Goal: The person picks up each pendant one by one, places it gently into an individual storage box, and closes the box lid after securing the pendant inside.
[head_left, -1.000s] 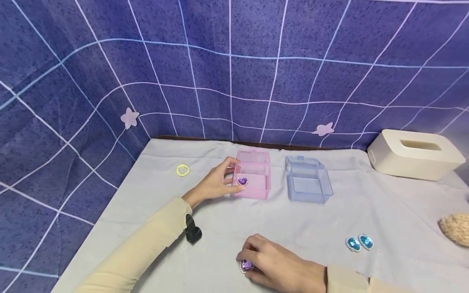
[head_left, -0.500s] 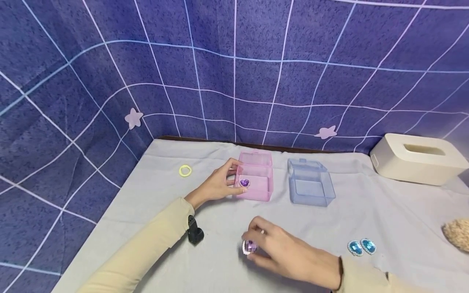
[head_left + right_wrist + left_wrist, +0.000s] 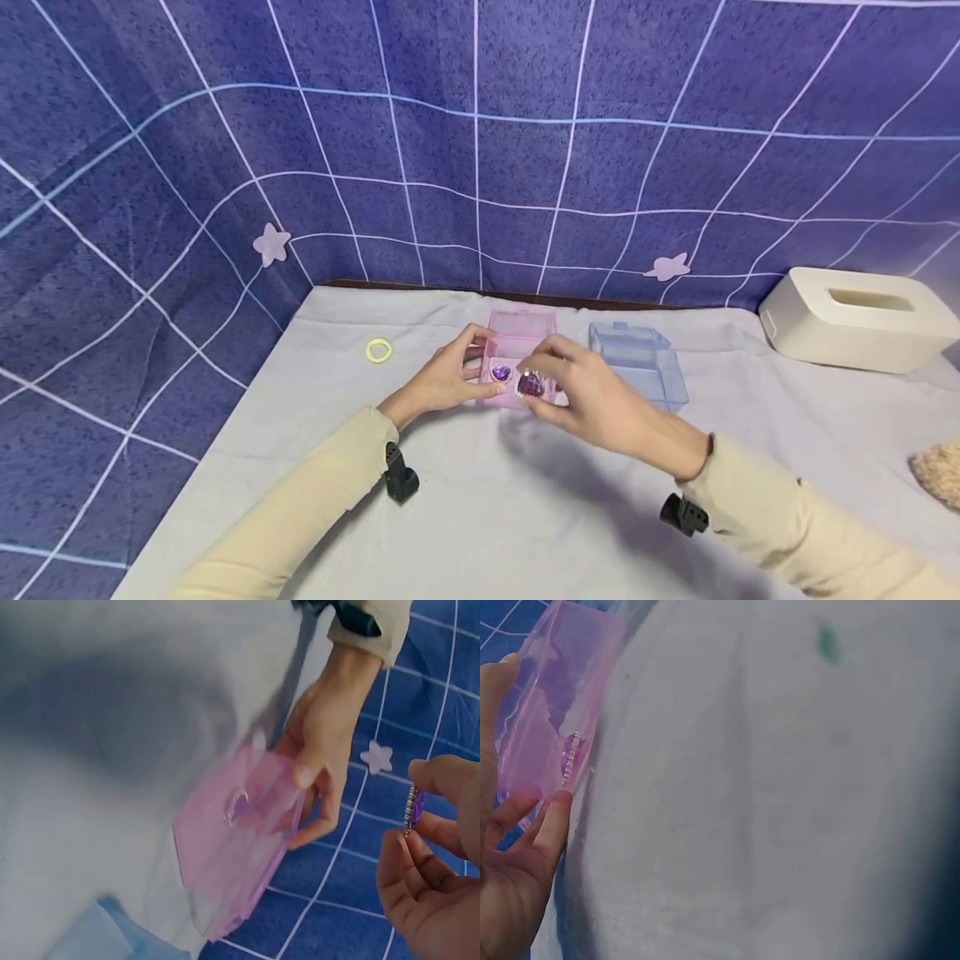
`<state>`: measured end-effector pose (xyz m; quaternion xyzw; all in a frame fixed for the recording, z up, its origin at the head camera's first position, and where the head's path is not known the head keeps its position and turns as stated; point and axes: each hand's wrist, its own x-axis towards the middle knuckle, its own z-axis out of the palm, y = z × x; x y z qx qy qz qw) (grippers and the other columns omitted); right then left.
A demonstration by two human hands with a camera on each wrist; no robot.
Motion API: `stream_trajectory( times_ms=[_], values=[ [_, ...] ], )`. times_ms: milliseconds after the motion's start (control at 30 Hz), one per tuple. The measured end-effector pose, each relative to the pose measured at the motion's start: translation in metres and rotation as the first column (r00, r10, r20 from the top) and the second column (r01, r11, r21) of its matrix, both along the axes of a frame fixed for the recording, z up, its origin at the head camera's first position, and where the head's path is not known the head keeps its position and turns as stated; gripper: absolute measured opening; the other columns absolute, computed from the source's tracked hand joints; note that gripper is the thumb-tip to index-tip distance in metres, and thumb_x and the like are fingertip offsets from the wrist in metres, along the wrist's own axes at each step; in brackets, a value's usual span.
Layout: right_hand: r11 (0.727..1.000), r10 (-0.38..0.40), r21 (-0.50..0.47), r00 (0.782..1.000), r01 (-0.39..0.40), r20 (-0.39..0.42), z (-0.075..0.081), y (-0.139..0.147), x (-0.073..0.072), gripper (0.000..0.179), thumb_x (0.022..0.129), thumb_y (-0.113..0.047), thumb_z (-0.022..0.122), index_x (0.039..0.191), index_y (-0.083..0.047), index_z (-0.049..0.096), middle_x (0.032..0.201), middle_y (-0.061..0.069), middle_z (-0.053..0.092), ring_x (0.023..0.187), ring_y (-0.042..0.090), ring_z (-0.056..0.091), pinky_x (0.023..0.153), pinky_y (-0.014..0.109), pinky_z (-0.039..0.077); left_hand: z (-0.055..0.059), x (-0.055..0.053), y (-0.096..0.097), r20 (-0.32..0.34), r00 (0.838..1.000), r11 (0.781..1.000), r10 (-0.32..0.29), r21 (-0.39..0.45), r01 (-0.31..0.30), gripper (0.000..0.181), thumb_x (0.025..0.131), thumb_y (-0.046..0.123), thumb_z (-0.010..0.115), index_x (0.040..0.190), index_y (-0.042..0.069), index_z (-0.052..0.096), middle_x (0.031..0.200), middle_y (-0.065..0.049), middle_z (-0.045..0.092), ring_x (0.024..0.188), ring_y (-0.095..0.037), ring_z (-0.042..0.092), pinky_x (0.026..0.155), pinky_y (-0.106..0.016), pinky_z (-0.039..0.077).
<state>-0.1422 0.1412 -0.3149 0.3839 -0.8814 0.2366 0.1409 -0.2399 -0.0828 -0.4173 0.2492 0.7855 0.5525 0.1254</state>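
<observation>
Purple and faceted, a silvery-rimmed gem [image 3: 530, 384] was pinched in the narrow grip of the right hand [image 3: 596, 398] over an open, translucent pink plastic box [image 3: 522, 323]. Inside lay a second jewel [image 3: 500, 374]. The left hand [image 3: 442, 377], its grip curled, held the box's side on the pale cloth-covered desk [image 3: 465, 517].

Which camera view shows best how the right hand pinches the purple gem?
The right wrist view: the purple gem appears close and edge-on, and the right hand touches both its ends. The head view shows its faceted face, partly covered by that hand. In the left wrist view, I cannot make it out.
</observation>
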Motion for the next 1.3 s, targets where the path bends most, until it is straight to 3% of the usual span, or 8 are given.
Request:
stream_trajectory(
  times_ms=[200, 467, 733, 1033, 1300],
  values=[
    [1.000, -0.020, -0.008, 0.999, 0.020, -0.036, 0.006, -0.002, -0.024, 0.030, 0.081, -0.014, 0.076, 0.106, 0.002, 0.069, 0.099, 0.012, 0.065, 0.085, 0.021, 0.064, 0.076, 0.031, 0.058, 0.004, 0.001, 0.001, 0.009, 1.000, 1.000, -0.014, 0.013, 0.014, 0.075, 0.075, 0.004, 0.081, 0.136, 0.001, 0.036, 0.143, -0.020, 0.041, 0.135, -0.036, 0.043, 0.106, -0.039, 0.046],
    [0.999, 0.041, 0.034, 0.998, -0.040, -0.041, 0.005, -0.004, -0.059, 0.026, 0.077, -0.008, 0.076, 0.100, 0.003, 0.071, 0.097, 0.015, 0.069, 0.085, 0.024, 0.066, 0.071, 0.030, 0.058, 0.024, 0.011, 0.000, 0.029, 0.999, 0.999, -0.028, 0.020, 0.028, 0.074, 0.076, 0.001, 0.079, 0.135, -0.004, 0.036, 0.141, -0.028, 0.040, 0.135, -0.043, 0.041, 0.108, -0.045, 0.043],
    [0.990, 0.066, 0.123, 0.997, -0.068, 0.027, -0.007, -0.003, -0.075, 0.027, 0.076, -0.007, 0.077, 0.101, 0.002, 0.072, 0.096, 0.015, 0.070, 0.082, 0.023, 0.067, 0.070, 0.029, 0.059, 0.003, 0.000, 0.000, 0.017, 1.000, 1.000, -0.009, 0.007, 0.008, 0.077, 0.075, 0.008, 0.083, 0.136, 0.004, 0.037, 0.140, -0.018, 0.042, 0.134, -0.034, 0.044, 0.105, -0.039, 0.047],
    [0.947, 0.182, 0.255, 0.981, -0.195, 0.073, -0.025, -0.007, -0.087, 0.016, 0.073, -0.005, 0.080, 0.088, -0.004, 0.075, 0.082, 0.006, 0.070, 0.074, 0.016, 0.065, 0.070, 0.023, 0.057, 0.002, 0.001, -0.002, -0.005, 1.000, 1.000, 0.003, 0.006, -0.003, 0.075, 0.074, 0.008, 0.084, 0.134, 0.007, 0.040, 0.136, -0.015, 0.045, 0.132, -0.031, 0.047, 0.103, -0.033, 0.048],
    [0.907, 0.143, 0.374, 0.978, -0.191, 0.152, -0.034, -0.012, -0.092, 0.016, 0.073, -0.008, 0.081, 0.089, -0.008, 0.077, 0.083, 0.005, 0.074, 0.071, 0.011, 0.065, 0.069, 0.018, 0.056, -0.002, 0.000, -0.002, -0.007, 1.000, 1.000, 0.004, 0.005, -0.004, 0.074, 0.073, 0.008, 0.084, 0.133, 0.007, 0.040, 0.135, -0.014, 0.045, 0.132, -0.031, 0.047, 0.102, -0.032, 0.049]
  ],
)
